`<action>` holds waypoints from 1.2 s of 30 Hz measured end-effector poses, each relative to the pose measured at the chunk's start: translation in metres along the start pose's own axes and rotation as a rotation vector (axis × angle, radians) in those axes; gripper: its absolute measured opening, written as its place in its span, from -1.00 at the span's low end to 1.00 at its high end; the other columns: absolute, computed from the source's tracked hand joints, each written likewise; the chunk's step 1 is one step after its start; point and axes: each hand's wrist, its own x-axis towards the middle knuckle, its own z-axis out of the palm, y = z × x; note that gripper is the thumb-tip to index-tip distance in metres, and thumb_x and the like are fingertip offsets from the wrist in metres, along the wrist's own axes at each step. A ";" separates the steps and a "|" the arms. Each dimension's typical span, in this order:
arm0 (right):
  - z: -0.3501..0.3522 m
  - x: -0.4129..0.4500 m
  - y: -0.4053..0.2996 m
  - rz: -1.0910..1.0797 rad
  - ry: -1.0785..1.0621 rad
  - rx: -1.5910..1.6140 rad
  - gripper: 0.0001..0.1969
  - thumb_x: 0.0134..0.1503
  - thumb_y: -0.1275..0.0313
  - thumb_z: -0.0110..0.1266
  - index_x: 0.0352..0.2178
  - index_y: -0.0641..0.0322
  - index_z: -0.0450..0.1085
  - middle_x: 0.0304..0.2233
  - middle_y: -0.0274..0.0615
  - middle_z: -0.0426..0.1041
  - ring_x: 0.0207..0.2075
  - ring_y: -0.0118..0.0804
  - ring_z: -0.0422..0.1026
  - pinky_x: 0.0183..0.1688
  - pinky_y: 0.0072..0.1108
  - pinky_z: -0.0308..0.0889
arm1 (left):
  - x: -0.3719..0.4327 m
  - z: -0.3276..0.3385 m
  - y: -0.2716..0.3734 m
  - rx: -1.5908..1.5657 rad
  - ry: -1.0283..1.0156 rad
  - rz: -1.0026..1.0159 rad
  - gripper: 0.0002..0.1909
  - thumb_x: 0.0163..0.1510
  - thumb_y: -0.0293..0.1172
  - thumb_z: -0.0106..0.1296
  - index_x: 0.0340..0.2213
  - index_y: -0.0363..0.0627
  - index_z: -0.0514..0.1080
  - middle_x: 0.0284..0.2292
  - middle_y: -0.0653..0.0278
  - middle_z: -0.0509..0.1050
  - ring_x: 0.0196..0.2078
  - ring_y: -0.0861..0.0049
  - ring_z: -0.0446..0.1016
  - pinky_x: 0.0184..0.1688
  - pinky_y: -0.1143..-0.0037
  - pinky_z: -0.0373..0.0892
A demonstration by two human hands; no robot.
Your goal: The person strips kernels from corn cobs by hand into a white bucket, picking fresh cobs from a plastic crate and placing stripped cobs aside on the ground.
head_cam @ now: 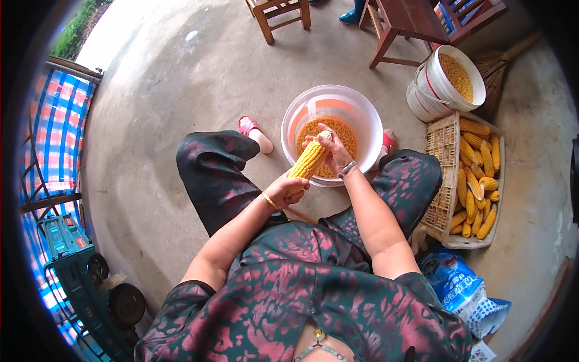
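Between both hands is a yellow ear of corn [308, 161], tilted with its pale end up and to the right. My left hand [289, 186] grips the lower end, fingers wrapped round it. At the pale upper end, my right hand [334, 148] has its thumb and fingers on the cob. Most kernels are still in their rows; a bare whitish patch shows near that end. Below my right hand stands a white plastic bucket [368, 115] between my feet, with loose corn kernels [335, 128] covering its bottom.
To my right, a plastic crate [436, 176] holds several ears of corn [476, 203]. Beyond it stand a white bucket of kernels [418, 97], a broom [495, 72] and a wooden chair [407, 20]. A blue bag [457, 280] lies near my right side; a teal case [74, 271] is at left.
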 end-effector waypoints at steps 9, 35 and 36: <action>-0.016 0.013 0.015 0.002 0.191 -0.149 -0.79 -0.06 0.41 0.06 -0.41 0.30 0.27 -0.51 -0.13 0.41 -0.47 -0.31 0.42 -0.36 -0.51 0.38 | 0.004 0.014 -0.003 0.098 0.071 0.007 -0.55 -0.17 -0.46 0.06 -0.21 -0.02 0.15 -0.58 0.30 0.32 -0.84 0.72 0.10 -0.85 0.74 -0.01; -0.014 0.007 0.011 0.148 0.171 0.040 -0.71 -0.01 0.42 0.02 -0.27 0.34 0.20 -0.40 -0.09 0.38 -0.35 -0.23 0.40 -0.25 -0.43 0.35 | 0.005 0.020 -0.001 0.162 0.117 0.023 -0.57 -0.19 -0.44 0.06 -0.23 0.00 0.16 -0.61 0.31 0.32 -0.84 0.71 0.11 -0.85 0.72 -0.03; -0.014 0.007 0.010 0.149 0.172 0.039 -0.71 -0.01 0.42 0.02 -0.27 0.34 0.20 -0.40 -0.09 0.38 -0.35 -0.23 0.40 -0.25 -0.43 0.35 | 0.006 0.019 -0.001 0.160 0.117 0.023 -0.57 -0.19 -0.44 0.06 -0.23 0.00 0.16 -0.61 0.31 0.32 -0.84 0.71 0.11 -0.85 0.72 -0.03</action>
